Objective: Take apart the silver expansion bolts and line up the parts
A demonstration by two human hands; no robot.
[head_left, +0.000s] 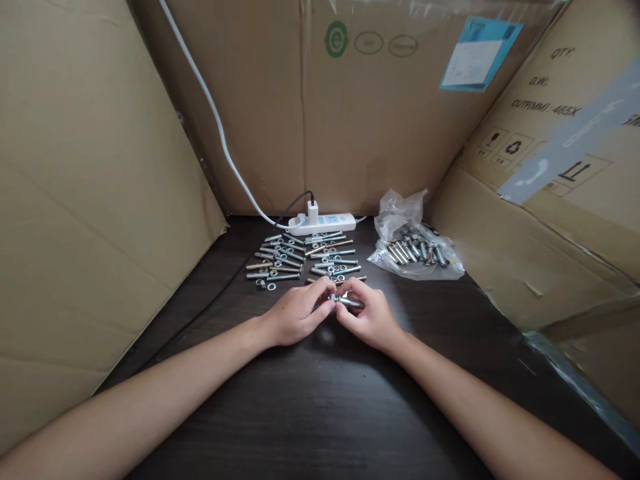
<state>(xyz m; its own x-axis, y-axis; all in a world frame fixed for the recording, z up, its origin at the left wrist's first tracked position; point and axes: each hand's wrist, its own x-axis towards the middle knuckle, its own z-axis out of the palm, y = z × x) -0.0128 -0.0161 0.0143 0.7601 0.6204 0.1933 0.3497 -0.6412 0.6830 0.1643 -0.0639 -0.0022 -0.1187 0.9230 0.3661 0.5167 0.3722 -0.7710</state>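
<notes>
Between my two hands, a metal bolt [351, 303] lies roughly level above the dark table [320, 413]. My left hand [300, 310] pinches its left end, where a nut or washer sits, with thumb and forefinger. The shaft is held by the curled fingers of my right hand [370, 312]. Just beyond my hands lie several loose bolts, sleeves and washers in two groups, a left group [283, 259] and a right group [335, 253]. A single washer [271, 287] rests near the left group's front edge.
A clear plastic bag [400, 213] with several bolts stands at the back right. Behind the loose parts is a white power strip [330, 223] with a plugged-in charger [313, 212]. A black cable [205, 308] crosses the table's left side. Cardboard walls [250, 100] enclose the back and sides.
</notes>
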